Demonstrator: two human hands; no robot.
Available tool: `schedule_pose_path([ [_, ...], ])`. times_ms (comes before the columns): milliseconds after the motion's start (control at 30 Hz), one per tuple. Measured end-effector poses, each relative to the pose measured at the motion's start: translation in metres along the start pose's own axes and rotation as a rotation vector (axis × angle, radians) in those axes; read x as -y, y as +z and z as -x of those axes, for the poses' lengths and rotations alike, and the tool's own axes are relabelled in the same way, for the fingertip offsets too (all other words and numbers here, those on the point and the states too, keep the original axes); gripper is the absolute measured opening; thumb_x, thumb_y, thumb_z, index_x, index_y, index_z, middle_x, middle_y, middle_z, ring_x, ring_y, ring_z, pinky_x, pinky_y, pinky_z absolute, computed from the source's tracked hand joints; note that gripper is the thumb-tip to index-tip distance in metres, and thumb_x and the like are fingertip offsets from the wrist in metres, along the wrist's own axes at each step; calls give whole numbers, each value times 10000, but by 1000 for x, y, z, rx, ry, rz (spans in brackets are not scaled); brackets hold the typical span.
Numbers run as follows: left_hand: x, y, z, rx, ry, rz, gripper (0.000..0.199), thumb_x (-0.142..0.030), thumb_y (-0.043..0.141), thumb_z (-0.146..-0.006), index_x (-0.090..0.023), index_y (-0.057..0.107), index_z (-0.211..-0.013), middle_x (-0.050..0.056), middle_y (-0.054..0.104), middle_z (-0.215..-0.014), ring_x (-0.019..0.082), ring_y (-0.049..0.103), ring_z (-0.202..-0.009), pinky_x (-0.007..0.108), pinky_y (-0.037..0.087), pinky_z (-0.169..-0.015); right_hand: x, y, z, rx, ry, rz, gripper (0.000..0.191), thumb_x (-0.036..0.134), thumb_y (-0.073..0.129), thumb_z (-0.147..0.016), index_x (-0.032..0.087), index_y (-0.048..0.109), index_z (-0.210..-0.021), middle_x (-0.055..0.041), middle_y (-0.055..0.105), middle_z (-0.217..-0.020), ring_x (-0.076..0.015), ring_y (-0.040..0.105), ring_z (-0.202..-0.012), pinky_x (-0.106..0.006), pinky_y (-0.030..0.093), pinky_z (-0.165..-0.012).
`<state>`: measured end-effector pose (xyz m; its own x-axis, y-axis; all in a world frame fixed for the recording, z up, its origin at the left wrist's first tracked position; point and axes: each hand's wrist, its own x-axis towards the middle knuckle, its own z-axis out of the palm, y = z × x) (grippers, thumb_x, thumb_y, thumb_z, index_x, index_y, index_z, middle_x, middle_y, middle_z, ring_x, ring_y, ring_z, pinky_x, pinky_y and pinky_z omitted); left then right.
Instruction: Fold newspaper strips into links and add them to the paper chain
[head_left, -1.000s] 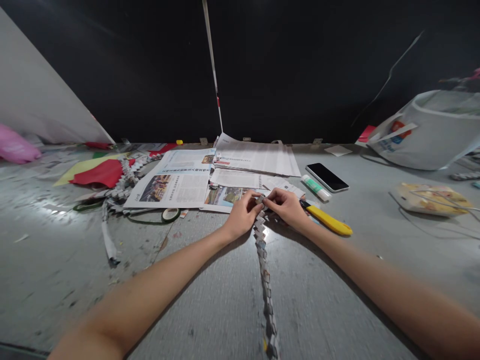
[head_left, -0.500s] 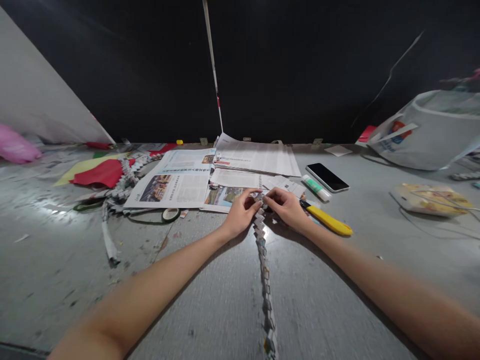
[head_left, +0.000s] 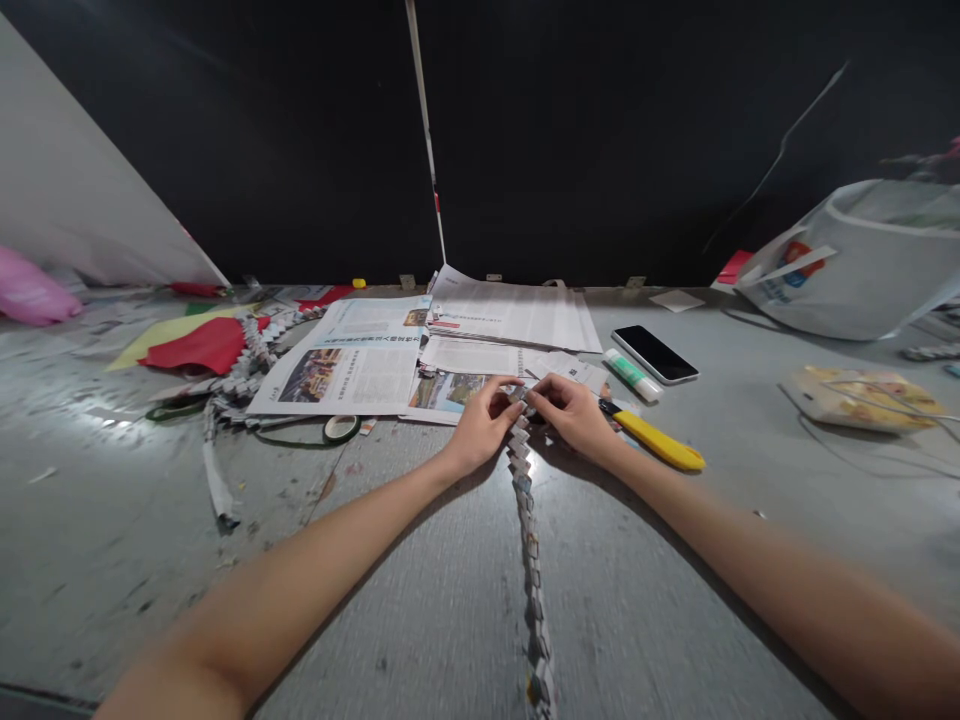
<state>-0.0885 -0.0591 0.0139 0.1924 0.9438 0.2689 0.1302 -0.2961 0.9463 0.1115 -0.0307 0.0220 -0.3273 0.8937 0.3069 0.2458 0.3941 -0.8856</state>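
Note:
A long folded paper chain (head_left: 532, 540) runs from between my hands down to the bottom edge of the view. My left hand (head_left: 484, 425) pinches its far end from the left, thumb and forefinger closed on it. From the right, my right hand (head_left: 568, 412) pinches the same end, its fingertips almost touching those of my left hand. The fingertips hide part of the topmost folds. Just beyond my hands lie newspaper sheets (head_left: 382, 375) and small paper pieces. A yellow cutter (head_left: 660, 440) rests right of my right hand, near a glue stick (head_left: 632, 375).
A phone (head_left: 655, 354) lies behind the cutter. At the right are a yellow packet (head_left: 862, 398) with a cable and a white bag (head_left: 862, 260). A tape roll (head_left: 342, 429), red paper (head_left: 196, 346) and another folded chain (head_left: 255, 360) lie at the left.

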Motion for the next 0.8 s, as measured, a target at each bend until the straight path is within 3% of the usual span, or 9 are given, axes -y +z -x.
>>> schedule_pose_path([
  [333, 5, 0, -1, 13, 14, -46, 437, -500, 746, -1015, -209, 695, -1337, 51, 708, -917, 204, 666, -814, 352, 559, -809, -3, 0, 0, 33, 5, -15, 393, 606, 705, -983, 229, 664, -881, -10, 665, -714, -184, 593, -658, -321, 467, -610],
  [500, 3, -2, -1, 11, 6, -97, 526, -503, 723, -1024, -176, 713, -1436, 73, 742, -943, 206, 658, -828, 359, 556, -832, -2, -2, -1, 44, -27, 18, 410, 615, 690, -994, 219, 695, -888, -18, 673, -735, -186, 589, -681, -326, 469, -645],
  [800, 0, -1, 0, -11, 3, -88, 565, -488, 717, -1029, -165, 709, -1492, 58, 733, -866, 196, 636, -775, 351, 548, -799, -4, -2, -1, 31, 19, -90, 371, 595, 737, -961, 227, 781, -977, -63, 750, -843, -220, 648, -751, -363, 520, -700],
])
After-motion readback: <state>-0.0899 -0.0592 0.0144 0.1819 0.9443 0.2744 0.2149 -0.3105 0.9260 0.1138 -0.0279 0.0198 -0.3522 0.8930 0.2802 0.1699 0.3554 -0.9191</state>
